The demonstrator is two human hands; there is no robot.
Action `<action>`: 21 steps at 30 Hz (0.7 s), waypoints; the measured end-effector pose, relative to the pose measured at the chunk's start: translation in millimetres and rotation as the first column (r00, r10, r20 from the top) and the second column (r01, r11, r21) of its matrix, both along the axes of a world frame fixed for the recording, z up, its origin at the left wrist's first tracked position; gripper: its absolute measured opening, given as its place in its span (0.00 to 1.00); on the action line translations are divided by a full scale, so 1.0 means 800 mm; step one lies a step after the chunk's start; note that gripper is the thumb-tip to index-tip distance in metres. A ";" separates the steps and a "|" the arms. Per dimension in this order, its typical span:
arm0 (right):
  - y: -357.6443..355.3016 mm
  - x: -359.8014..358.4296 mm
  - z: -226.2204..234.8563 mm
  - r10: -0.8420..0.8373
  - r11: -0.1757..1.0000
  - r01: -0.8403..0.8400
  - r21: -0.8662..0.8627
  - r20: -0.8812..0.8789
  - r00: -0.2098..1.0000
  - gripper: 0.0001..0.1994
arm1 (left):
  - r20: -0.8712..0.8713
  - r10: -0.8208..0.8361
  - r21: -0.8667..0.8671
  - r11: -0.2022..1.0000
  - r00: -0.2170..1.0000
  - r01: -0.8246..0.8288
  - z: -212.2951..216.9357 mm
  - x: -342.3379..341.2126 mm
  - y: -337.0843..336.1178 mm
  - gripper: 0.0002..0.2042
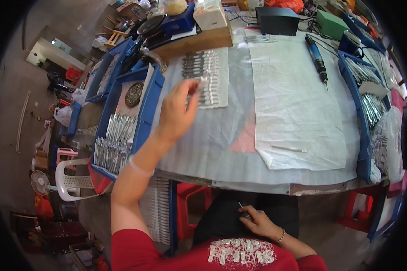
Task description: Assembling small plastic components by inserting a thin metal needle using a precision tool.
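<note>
My left hand (178,106) is stretched over the table with its thumb and fingers curled together. A small blurred, pale piece shows at its fingertips; its kind I cannot make out. Just beyond and beside it, rows of small metal rods with white ends (210,61) lie on a white cloth. Low by my lap, my right hand (260,222) is closed, and a thin light-coloured stick (240,205) pokes up from its fingers. A single slim metal rod (289,148) rests on the large white cloth (303,108) in the middle.
Blue trays of metal rods stand at the left (142,113) and right (362,128). An electric screwdriver (316,61) lies at the far right, near a black box (277,20) and a green box (332,23). A wooden box (190,43) sits at the back left.
</note>
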State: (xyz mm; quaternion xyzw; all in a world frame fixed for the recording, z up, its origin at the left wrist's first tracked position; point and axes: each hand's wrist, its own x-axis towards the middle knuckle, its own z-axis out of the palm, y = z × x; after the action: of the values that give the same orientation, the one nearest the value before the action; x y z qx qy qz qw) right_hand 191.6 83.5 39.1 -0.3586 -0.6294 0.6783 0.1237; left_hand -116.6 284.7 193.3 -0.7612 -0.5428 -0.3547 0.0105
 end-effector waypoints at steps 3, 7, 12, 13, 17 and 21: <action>-0.007 0.000 0.020 -0.029 0.940 0.019 0.341 0.024 0.999 0.15 | 0.612 0.210 -0.595 0.757 0.762 0.270 0.007 0.035 -0.140 0.12; -0.005 -0.002 0.052 -0.136 0.962 0.121 0.246 0.046 0.990 0.16 | 0.659 0.639 -0.662 0.243 0.397 0.709 -0.056 0.066 -0.274 0.14; -0.003 -0.021 0.043 -0.413 0.847 0.352 -0.399 -0.075 0.908 0.14 | 0.685 0.586 -0.602 0.122 0.432 0.789 -0.142 0.103 -0.340 0.14; -0.004 -0.022 0.040 -0.459 0.809 0.347 -0.475 -0.140 0.878 0.15 | 0.666 0.588 -0.628 0.111 0.458 0.771 -0.153 0.109 -0.347 0.14; 0.002 -0.028 0.038 -0.490 0.660 0.233 -0.714 -0.175 0.854 0.08 | 0.718 0.584 -0.542 0.128 0.379 0.830 -0.168 0.117 -0.354 0.14; 0.006 -0.034 0.034 -0.514 0.655 0.267 -0.707 -0.158 0.843 0.07 | 0.694 0.674 -0.514 0.217 0.253 0.830 -0.164 0.125 -0.356 0.14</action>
State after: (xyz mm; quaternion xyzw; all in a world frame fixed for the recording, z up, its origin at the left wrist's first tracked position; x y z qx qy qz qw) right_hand 164.0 87.9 66.4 -0.3829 -0.2222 0.8633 0.2423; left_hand -17.0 -0.1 62.2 -0.2090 -0.4328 -0.2995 -0.8242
